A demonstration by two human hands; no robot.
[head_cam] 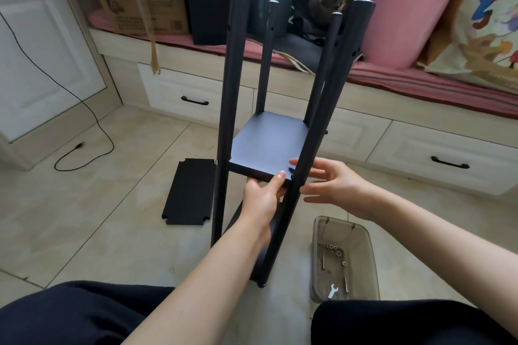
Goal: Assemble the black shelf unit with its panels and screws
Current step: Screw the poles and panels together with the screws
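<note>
Our left hand [262, 199] grips the flat black square shelf panel [266, 145] from below its near edge. Our right hand [333, 185], fingers released, hovers just right of the upright black round post [314, 131], nearer to it.

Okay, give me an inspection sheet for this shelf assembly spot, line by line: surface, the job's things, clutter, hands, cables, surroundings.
Surface: pale tiled floor, some marks on it.
Job's things: shelf frame upright on four black posts, one black panel seated partway up; spare panel flat on the floor to its left; clear tray holding screws, washers and a small wrench.
Clutter: nothing seen on the floor beyond the job's things.
Hands: left hand grips the seated panel's front edge; right hand open beside the front right post.
Cables: one black cable trailing across the floor, plug end loose.
Surroundings: drawer bench behind, carrying cardboard boxes and a pink bucket.
</note>
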